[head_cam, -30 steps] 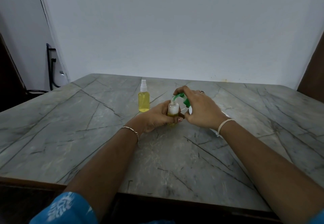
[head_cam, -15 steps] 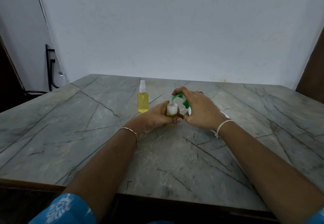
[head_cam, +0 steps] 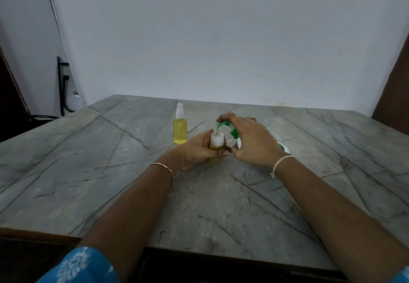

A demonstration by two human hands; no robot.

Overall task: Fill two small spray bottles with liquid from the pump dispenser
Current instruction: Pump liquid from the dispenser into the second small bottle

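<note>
My left hand grips a small clear spray bottle with no cap, upright on the table, yellow liquid in its lower part. My right hand covers the pump dispenser, fingers over its green pump head, whose nozzle sits right above the open bottle neck. Most of the white dispenser body is hidden behind my right hand. A second small spray bottle, full of yellow liquid and capped with a white sprayer, stands apart to the left behind my left hand.
The grey marble-patterned table spreads wide on both sides, its near edge at the bottom. A white wall rises behind it. Black cables hang at the far left, off the table.
Both hands keep their hold on the bottle and the pump. The view has tilted slightly, otherwise nothing visibly moved.
</note>
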